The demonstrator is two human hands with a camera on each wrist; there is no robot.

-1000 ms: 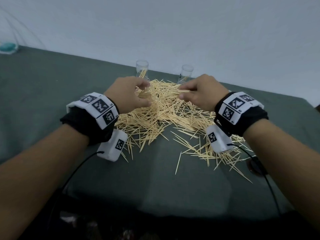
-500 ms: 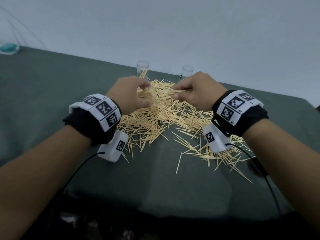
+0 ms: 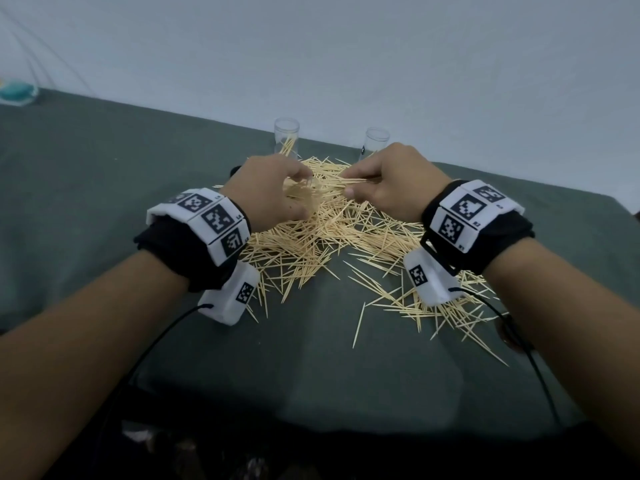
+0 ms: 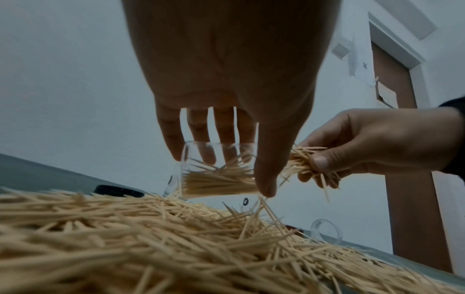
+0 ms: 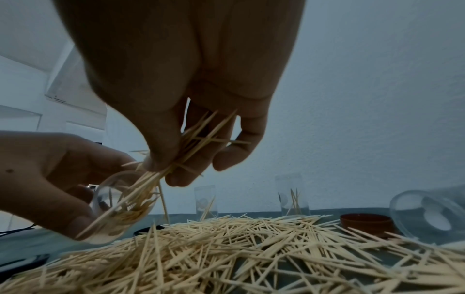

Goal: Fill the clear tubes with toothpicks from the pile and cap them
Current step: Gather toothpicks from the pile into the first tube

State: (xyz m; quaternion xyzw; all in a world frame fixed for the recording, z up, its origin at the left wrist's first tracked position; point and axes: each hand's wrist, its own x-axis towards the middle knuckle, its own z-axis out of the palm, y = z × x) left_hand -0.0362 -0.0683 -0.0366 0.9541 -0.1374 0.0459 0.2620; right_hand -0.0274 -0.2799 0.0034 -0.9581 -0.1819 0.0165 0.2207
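The person's left hand (image 3: 268, 194) curls its fingers and thumb round a short clear plastic tube (image 4: 217, 171), held tipped on its side just above the heap, its open mouth turned toward the other hand. A layer of toothpicks already lies inside it. The right hand (image 3: 391, 185) pinches a small bundle of pale wooden toothpicks (image 4: 305, 162) between thumb and fingers, and the tips of that bundle reach into the tube's mouth, as the right wrist view shows.

Below both hands a broad loose pile of pale wooden toothpicks (image 3: 322, 233) spreads over the middle of the grey-green cloth-covered worktop (image 3: 104, 174), thinning into stray sticks toward the near right.

Toward the far edge, behind the pile, stand two more clear tubes upright and uncapped: the left upright tube (image 3: 286, 136) with a few toothpicks leaning in it, and the right upright tube (image 3: 375, 140) just behind the right hand. In the right wrist view another clear tube lies on its side (image 5: 432, 214) at the right of the pile, with a round dark red cap (image 5: 366, 221) beside it. A flat black cap (image 4: 117, 191) rests at the pile's far left edge
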